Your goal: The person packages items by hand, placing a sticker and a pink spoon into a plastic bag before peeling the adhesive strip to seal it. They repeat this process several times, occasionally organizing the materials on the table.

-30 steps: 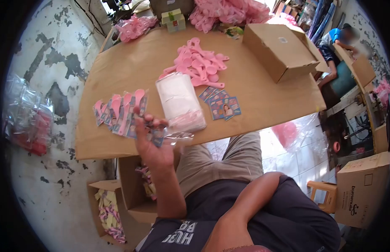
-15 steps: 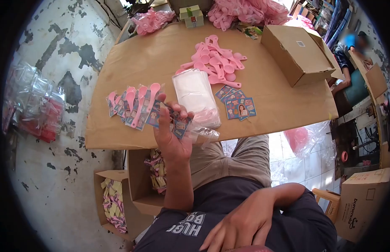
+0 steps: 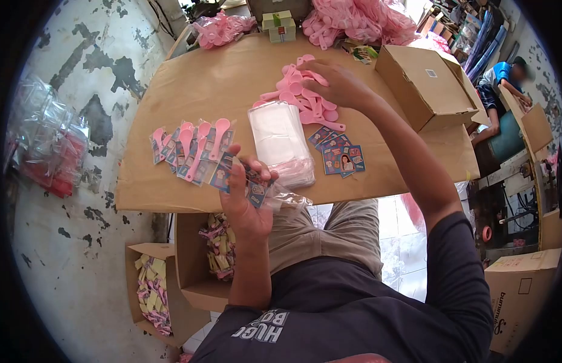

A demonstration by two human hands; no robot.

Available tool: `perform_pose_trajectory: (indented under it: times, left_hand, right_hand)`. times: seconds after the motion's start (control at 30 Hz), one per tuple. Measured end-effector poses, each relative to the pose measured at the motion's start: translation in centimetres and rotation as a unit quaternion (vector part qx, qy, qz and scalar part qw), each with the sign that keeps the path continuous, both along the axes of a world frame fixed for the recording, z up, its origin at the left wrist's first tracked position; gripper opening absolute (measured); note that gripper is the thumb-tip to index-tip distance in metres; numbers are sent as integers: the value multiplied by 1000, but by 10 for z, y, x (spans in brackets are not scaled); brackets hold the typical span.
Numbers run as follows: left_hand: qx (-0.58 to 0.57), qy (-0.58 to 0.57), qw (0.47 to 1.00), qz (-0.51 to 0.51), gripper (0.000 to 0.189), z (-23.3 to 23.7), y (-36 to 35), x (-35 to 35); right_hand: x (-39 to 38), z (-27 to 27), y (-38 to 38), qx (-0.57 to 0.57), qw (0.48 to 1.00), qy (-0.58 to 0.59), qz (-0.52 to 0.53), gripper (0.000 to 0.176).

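My left hand (image 3: pixel 246 209) is closed round a clear plastic bag (image 3: pixel 288 199) with a blue printed card (image 3: pixel 257 195) in it, just above the table's front edge. Over the heap of pink plastic scoops (image 3: pixel 291 85), my right hand (image 3: pixel 334 83) reaches with fingers and thumb apart, touching the top ones. A stack of clear bags (image 3: pixel 280 136) lies between the hands. Right of it are loose blue cards (image 3: pixel 340 154). To the left, bagged scoops with cards (image 3: pixel 199 145) lie in an overlapping row.
An open cardboard box (image 3: pixel 423 85) stands at the table's right. Bags of pink scoops (image 3: pixel 359 21) and a small light box (image 3: pixel 278 27) line the back. Cartons of small packets (image 3: pixel 153 296) sit below left. Another person (image 3: pixel 502 75) sits far right.
My right hand has gone from my chest out to the scoop heap. My left hand keeps hold of the bag and card in nearly the same place.
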State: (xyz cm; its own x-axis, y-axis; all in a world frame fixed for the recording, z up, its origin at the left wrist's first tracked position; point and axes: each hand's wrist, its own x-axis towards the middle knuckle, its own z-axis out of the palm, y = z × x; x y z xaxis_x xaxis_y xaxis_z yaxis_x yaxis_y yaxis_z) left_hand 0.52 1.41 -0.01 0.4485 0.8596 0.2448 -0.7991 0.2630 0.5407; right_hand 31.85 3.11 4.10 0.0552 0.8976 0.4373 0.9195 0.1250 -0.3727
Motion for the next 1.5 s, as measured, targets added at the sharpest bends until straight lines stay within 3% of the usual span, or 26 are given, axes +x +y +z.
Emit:
perform_pose_trajectory:
  times: [0.03,0.1,0.2,0.33,0.5,0.63,0.7,0.9,1.07,1.17,1.23,1.27,1.33,1.37,1.43,1.5]
  left_hand:
    - [2,0,1000,1,40,0,0,-1]
    - [-2,3,1000,4,39,0,-1,-2]
    - [-8,-6,1000,7,38,-1,1,-4]
    - [-13,-4,1000,11,39,-5,4,-7]
    - [5,39,999,2,43,-3,1,-4]
    - [4,40,999,-7,44,-4,-3,-4]
    - [8,39,999,-1,43,-7,-3,-7]
    - [5,36,999,13,42,-6,-6,-8]
    - [9,34,999,7,41,-1,-13,-13]
    - [12,29,999,22,41,-3,-10,-16]
    - [12,20,999,27,42,-3,-6,-14]
    - [3,14,999,42,42,-4,-5,-13]
    - [-14,10,998,62,43,-4,0,-11]
    - [-9,-7,997,78,43,-4,4,-7]
    - [-16,-19,994,103,44,-3,9,-5]
    - [-26,-58,991,120,45,2,14,-2]
  right_hand:
    - [8,-10,20,2,1000,0,1,46]
    - [16,-27,52,51,987,-150,24,49]
    - [24,-38,68,19,969,-245,17,49]
    - [45,-47,59,-72,988,-138,14,47]
    - [69,-51,20,-9,990,-141,5,43]
    - [57,-38,-16,-36,994,-99,-22,39]
    - [40,-27,-30,79,993,3,-91,32]
    - [-36,-4,-66,-48,993,-107,-33,26]
    - [-39,-43,-53,-9,974,-202,-102,23]
    - [-27,-45,-49,-6,992,-99,-82,20]
    - [-23,-44,-46,27,996,50,-66,17]
    - [-19,-43,-45,27,996,49,-65,17]
    - [-16,-40,-48,123,985,115,-47,16]
    - [-15,-42,-53,113,986,117,-42,16]
    - [-24,-31,-65,146,936,321,-3,13]
    - [-54,-12,-94,83,931,354,-1,11]
